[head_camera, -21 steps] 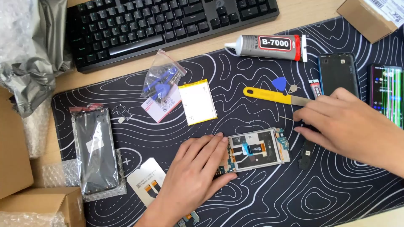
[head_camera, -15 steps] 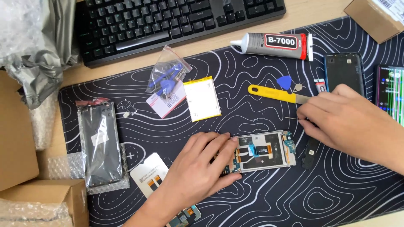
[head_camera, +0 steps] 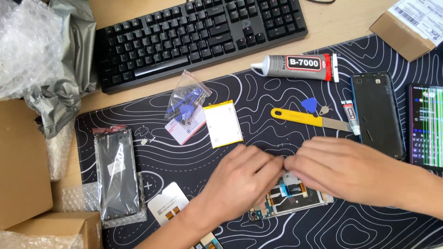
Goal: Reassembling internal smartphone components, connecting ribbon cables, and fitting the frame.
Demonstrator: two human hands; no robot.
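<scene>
An opened phone body with its circuit board and flex cables bare lies on the black patterned mat. My left hand rests over its left end, fingers bent together. My right hand has come in from the right and covers its upper edge. The fingertips of both hands meet above the phone body. Whether they pinch a small part is hidden.
A yellow-handled pry tool, blue pick, small tube and large glue tube lie behind. A flat battery, tool bag, black back cover, lit cracked screen, wrapped screen, keyboard and boxes surround.
My right hand moved left from beside the pry tool to the top of the opened phone, meeting my left hand. The camera view also shifted and drew closer.
</scene>
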